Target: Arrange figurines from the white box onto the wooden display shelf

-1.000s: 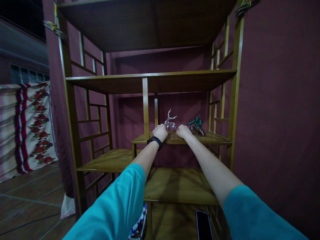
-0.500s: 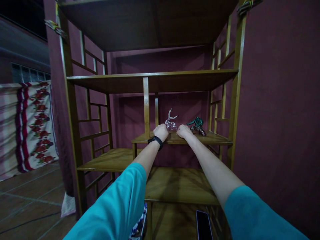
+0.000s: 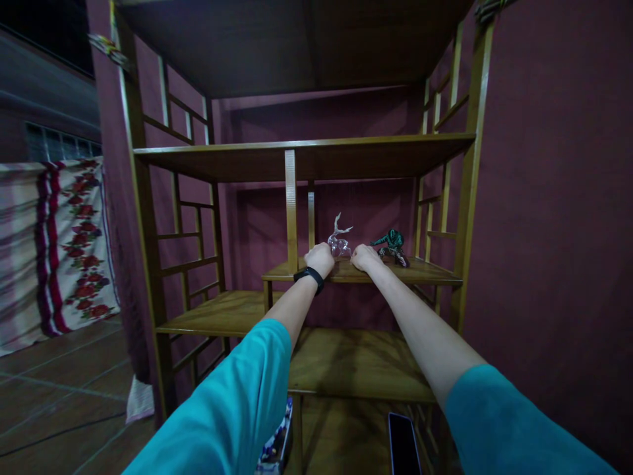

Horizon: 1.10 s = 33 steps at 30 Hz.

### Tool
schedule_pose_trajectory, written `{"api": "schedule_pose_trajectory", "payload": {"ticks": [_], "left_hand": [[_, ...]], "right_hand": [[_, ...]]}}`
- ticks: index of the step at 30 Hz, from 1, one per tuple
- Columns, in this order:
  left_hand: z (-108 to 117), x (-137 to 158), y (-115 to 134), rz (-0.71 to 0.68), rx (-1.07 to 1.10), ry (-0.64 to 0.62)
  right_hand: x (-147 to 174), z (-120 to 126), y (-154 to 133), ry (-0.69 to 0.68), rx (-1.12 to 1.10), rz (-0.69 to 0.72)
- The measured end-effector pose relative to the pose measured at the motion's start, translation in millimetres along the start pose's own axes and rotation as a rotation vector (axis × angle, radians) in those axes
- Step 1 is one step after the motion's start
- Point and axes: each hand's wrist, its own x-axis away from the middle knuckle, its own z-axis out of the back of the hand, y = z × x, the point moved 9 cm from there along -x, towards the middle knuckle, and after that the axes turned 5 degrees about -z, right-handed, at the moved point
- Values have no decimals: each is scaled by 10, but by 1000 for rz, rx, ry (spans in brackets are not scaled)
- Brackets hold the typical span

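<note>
A clear, glassy deer figurine (image 3: 339,245) with tall antlers stands upright on the raised middle shelf (image 3: 395,272). My left hand (image 3: 320,260), with a black band at the wrist, is closed at the deer's left side. On the deer's other side, my right hand (image 3: 364,258) has its fingers curled in at the figurine's lower end. Both hands' fingertips are partly hidden, though they appear to grip the deer between them. Just beyond my right hand, a green and brown crouching figurine (image 3: 393,247) sits on the same shelf.
A wooden upright (image 3: 291,211) stands left of the deer, under the upper shelf (image 3: 316,144). Lower down is another shelf board (image 3: 361,363). A dark phone (image 3: 404,443) lies near the bottom, and a patterned box (image 3: 275,442) shows partly behind my left sleeve.
Both hands stay at the deer with hardly any movement. The view has shifted slightly; the figurines keep their places on the shelf.
</note>
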Motion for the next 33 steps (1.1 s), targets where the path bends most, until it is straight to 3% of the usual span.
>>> {"api": "schedule_pose_trajectory", "payload": {"ticks": [33], "left_hand": [[-5,-73,13,-75,-80,68]], "right_hand": [[16,5,10,-14,-21,-19]]}}
